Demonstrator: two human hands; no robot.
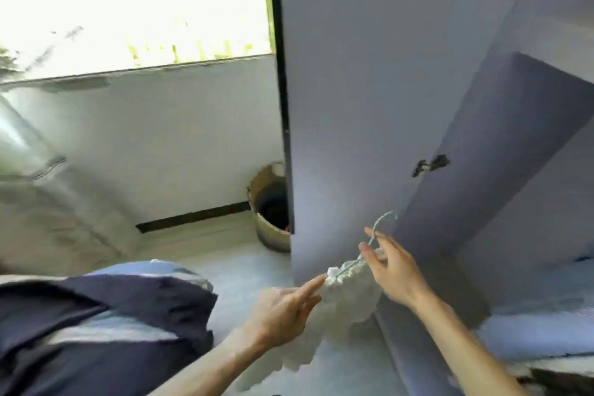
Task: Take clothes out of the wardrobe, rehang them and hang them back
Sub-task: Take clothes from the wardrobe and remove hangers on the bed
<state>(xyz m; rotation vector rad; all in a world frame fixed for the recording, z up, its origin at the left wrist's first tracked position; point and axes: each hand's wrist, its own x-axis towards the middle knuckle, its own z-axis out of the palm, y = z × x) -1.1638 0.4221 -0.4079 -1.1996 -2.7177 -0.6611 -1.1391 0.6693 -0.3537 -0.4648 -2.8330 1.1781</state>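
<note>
Steadying a white garment [350, 296] beside the wardrobe door [353, 106]: right hand [393, 270], grip narrow, pinches the wire hanger [382, 219]; left hand [283, 312], fingers relaxed, touches cloth. A tilted hanger could shed it.

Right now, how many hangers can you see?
1: the hanger, inside the white garment, its neck in the right hand. More may be hidden in the wardrobe.
</note>
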